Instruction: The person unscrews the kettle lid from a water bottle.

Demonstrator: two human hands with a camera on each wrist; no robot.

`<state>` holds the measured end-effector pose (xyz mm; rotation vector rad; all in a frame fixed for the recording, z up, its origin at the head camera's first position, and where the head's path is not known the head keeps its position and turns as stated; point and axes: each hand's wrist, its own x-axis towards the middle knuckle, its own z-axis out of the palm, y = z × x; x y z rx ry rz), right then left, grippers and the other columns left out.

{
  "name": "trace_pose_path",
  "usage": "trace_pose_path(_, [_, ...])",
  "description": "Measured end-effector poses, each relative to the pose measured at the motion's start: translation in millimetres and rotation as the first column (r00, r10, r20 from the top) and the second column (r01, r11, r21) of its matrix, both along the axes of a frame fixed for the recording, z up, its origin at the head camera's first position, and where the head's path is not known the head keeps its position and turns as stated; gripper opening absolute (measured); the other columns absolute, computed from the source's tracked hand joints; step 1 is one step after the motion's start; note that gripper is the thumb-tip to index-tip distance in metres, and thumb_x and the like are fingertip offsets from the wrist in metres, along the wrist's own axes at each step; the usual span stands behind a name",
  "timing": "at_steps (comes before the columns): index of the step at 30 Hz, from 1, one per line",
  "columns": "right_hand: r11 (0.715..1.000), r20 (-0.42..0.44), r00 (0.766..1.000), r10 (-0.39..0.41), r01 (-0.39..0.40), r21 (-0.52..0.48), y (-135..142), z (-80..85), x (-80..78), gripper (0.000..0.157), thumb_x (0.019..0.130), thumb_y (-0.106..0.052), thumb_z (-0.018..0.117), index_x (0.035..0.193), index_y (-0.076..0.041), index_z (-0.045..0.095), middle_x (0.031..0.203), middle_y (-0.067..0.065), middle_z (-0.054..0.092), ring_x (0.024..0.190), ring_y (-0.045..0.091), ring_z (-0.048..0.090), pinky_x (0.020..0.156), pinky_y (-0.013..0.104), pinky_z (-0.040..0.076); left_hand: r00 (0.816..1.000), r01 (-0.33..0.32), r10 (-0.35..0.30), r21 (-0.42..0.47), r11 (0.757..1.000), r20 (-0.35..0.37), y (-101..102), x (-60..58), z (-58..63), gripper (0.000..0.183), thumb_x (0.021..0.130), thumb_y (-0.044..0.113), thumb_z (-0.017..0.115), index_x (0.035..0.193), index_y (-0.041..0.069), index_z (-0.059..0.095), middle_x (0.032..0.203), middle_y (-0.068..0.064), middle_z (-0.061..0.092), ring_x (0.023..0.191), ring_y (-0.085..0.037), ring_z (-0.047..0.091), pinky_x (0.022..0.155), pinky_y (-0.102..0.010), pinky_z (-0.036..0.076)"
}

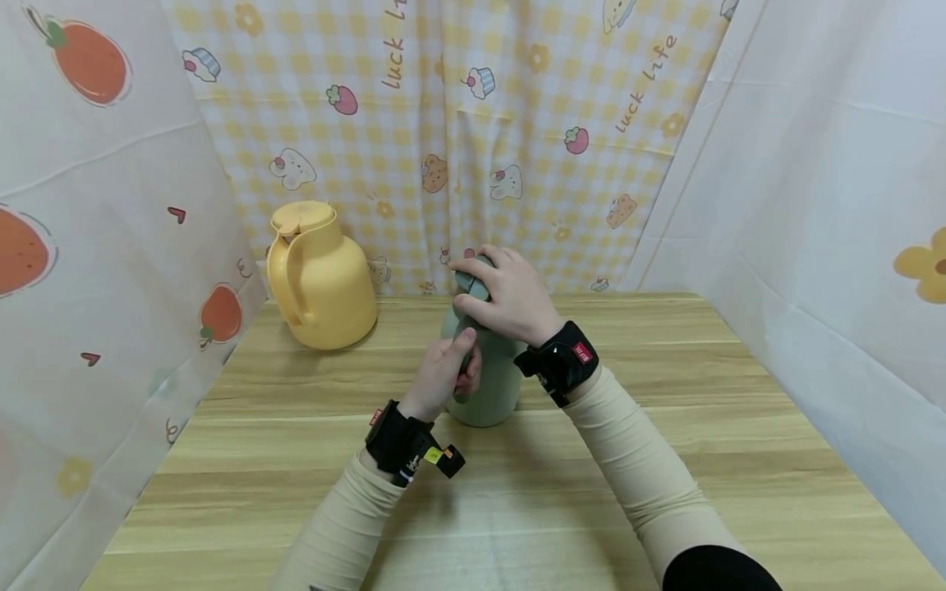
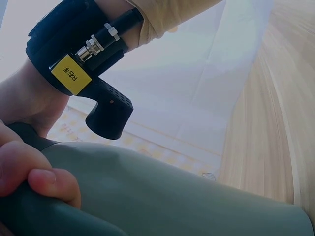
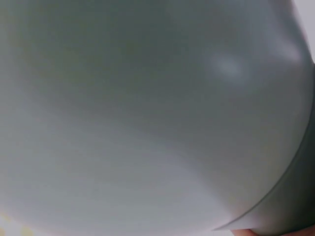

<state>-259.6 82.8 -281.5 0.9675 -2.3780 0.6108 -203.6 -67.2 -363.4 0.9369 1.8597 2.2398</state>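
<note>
A grey-green thermos jug (image 1: 493,384) stands upright on the wooden table in the head view. My left hand (image 1: 447,366) grips its handle (image 2: 54,216), with the fingers curled round it and the thumb on top. Over the jug's top, my right hand (image 1: 516,294) holds the lid (image 1: 474,285) with bent fingers and thumb, hiding part of it. The jug's smooth body (image 3: 147,108) fills most of the right wrist view. Fingers (image 2: 54,183) of the left hand show at the handle in the left wrist view.
A yellow jug (image 1: 334,287) with a handle and lid stands at the back left of the table (image 1: 665,460). Behind hangs a yellow checked curtain (image 1: 473,164). White printed cloth (image 1: 835,180) encloses both sides.
</note>
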Motion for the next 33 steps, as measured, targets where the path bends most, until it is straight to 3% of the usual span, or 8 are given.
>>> trace_pose_path(19, [0.999, 0.026, 0.998, 0.052, -0.052, 0.013, 6.2, 1.2, -0.5, 0.046, 0.087, -0.039, 0.054, 0.126, -0.018, 0.064, 0.129, 0.016, 0.054, 0.119, 0.034, 0.049, 0.099, 0.047, 0.037, 0.999, 0.039, -0.039, -0.006, 0.999, -0.029, 3.2, 0.9, -0.6, 0.061, 0.105, 0.045, 0.032, 0.065, -0.001, 0.039, 0.052, 0.003, 0.035, 0.044, -0.013, 0.031, 0.045, -0.025, 0.026])
trace_pose_path(33, [0.998, 0.026, 0.997, 0.069, -0.069, -0.003, 7.0, 1.9, -3.4, 0.047, 0.087, -0.041, 0.053, 0.125, -0.016, 0.065, 0.124, 0.014, 0.056, 0.113, 0.033, 0.051, 0.094, 0.047, 0.040, 0.997, 0.076, -0.076, -0.003, 0.997, 0.008, 2.6, -2.2, 1.5, 0.063, 0.104, 0.049, 0.033, 0.065, 0.000, 0.036, 0.051, 0.003, 0.033, 0.043, -0.014, 0.027, 0.045, -0.027, 0.026])
